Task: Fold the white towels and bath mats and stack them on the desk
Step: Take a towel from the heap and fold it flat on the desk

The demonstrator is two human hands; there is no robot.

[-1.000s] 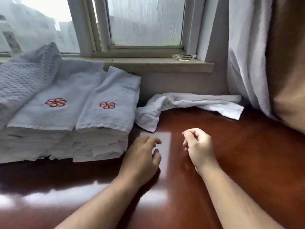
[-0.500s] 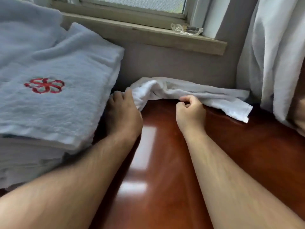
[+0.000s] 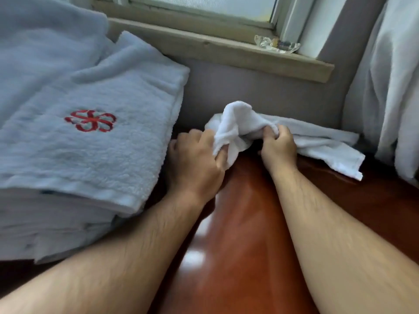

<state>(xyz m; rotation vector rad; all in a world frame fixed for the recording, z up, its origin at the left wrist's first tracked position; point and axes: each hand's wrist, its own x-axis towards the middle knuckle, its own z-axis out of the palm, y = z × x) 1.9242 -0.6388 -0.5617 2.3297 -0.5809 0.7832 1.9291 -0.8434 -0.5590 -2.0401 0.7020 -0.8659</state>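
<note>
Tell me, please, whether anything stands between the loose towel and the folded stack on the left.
Nothing visible does. The left hand and right hand both grip the loose towel, and only a narrow strip of bare desk separates it from the folded stack.

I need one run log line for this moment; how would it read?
step: towel pickup | left hand: grips loose white towel | right hand: grips it too | folded stack: on desk, beside left hand
</note>
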